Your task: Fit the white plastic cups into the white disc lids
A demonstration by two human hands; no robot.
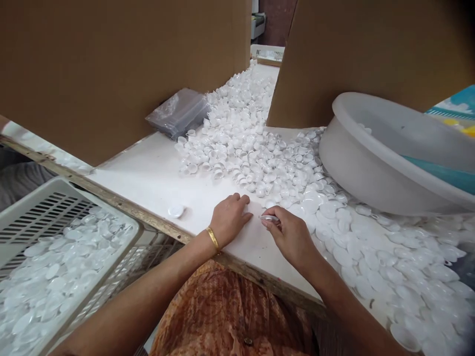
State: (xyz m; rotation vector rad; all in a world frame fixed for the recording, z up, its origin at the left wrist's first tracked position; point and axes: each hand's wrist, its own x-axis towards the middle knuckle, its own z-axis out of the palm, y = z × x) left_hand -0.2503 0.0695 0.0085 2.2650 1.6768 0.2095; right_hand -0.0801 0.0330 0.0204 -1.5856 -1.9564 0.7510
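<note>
My right hand (291, 235) pinches a small white plastic lid (269, 217) by its edge, tilted so its rim shows, just above the table. Close by on the left, my left hand (230, 222) has its fingers curled and thumb bent in; something whitish shows between them, too unclear to name. A single white round piece (176, 211) lies on the tabletop left of my left hand. Beyond both hands spreads a heap of small white cup-like pieces (237, 143), and flatter white lids (371, 257) cover the right side.
A plastic basket (135, 232) with white pieces stands below the table edge at left. At right sits a large translucent tub (356, 168). Cardboard sheets (122, 64) stand upright at the back. A stack of clear plastic bags (180, 112) lies beside the heap.
</note>
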